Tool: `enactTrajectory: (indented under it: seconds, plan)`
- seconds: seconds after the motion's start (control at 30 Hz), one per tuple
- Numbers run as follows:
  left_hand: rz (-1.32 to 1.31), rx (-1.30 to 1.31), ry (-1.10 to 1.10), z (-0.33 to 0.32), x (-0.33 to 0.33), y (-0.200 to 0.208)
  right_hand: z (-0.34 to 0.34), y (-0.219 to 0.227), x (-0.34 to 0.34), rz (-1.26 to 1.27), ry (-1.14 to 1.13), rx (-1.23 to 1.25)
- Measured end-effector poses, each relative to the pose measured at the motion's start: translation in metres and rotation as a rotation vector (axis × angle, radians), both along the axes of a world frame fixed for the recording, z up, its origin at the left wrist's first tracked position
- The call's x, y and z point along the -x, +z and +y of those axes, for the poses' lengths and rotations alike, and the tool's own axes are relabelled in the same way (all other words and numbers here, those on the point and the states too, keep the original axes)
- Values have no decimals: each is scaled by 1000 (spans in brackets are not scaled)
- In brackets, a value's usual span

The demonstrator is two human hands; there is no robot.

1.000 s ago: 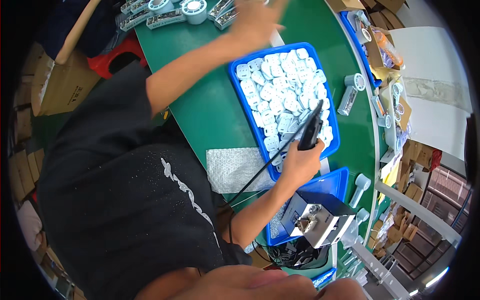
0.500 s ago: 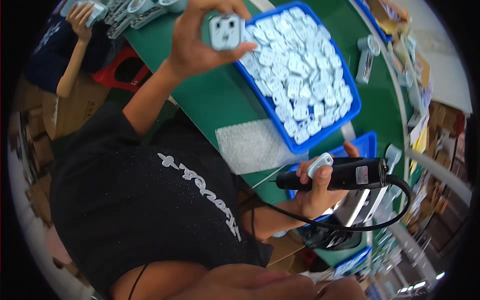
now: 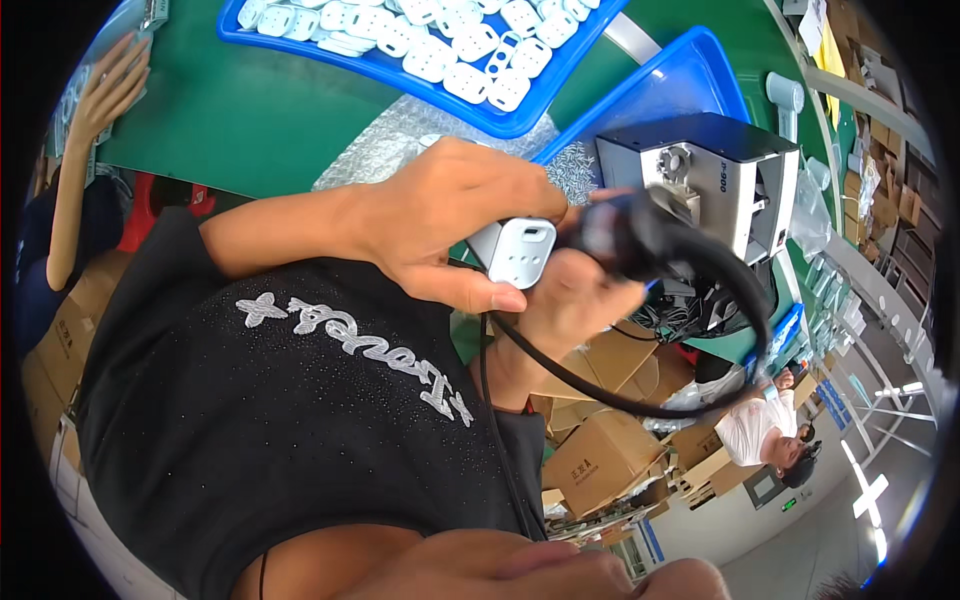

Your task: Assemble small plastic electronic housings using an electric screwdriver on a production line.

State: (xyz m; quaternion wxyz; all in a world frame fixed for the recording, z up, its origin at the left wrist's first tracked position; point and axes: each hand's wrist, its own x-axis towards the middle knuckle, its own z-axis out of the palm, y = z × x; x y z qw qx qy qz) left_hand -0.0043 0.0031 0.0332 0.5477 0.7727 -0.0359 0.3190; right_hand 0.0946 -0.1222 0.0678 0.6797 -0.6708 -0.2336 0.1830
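My left hand (image 3: pixel 450 220) is closed round a pale grey housing, its thumb and fingers on either side of the end. A white end plate (image 3: pixel 522 252) with one slot and several small holes sits on that end, facing up at me. Close beside it, my right hand (image 3: pixel 575 300) grips a black electric screwdriver (image 3: pixel 625 235) with a thick looping cable. Motion blurs this hand and tool, and the screwdriver's tip is hidden. Beyond my hands, a blue tray (image 3: pixel 515 125) holds many white plates.
Bubble wrap (image 3: pixel 365 150) lies on the green table (image 3: pixel 200 130). Small screws (image 3: pixel 572 175) lie by a second blue tray (image 3: pixel 690 85) and a black-and-silver machine (image 3: pixel 700 140). A co-worker's hand (image 3: pixel 112 90) is at far left. Cardboard boxes (image 3: pixel 605 465) stand below the table, right.
My left hand has brought the housing down to my right hand. The plate pinched in my right hand now appears on the housing's end. The view has shifted toward the machine.
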Motion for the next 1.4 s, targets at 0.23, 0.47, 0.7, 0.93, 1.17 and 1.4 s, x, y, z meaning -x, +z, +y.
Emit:
enactTrajectory:
  seconds: [0.23,0.47,0.7,0.93,1.17,1.4]
  plan:
    - [-171,-26,26,-13,-12,-34,8,64,-83,-556,-341,-367]
    - [-149,-16,55,-14,-15,-35,-5,54,-90,-106,94,-517]
    - [-115,-1,60,-11,-9,-29,-99,117,-76,-121,432,-540]
    - [-148,-46,78,-13,-14,-34,-10,93,-41,-85,482,-779]
    - [-127,-35,119,-14,-11,-35,20,86,-20,-172,382,-931]
    - [-127,-43,81,-13,-13,-31,14,97,-21,-191,338,-915]
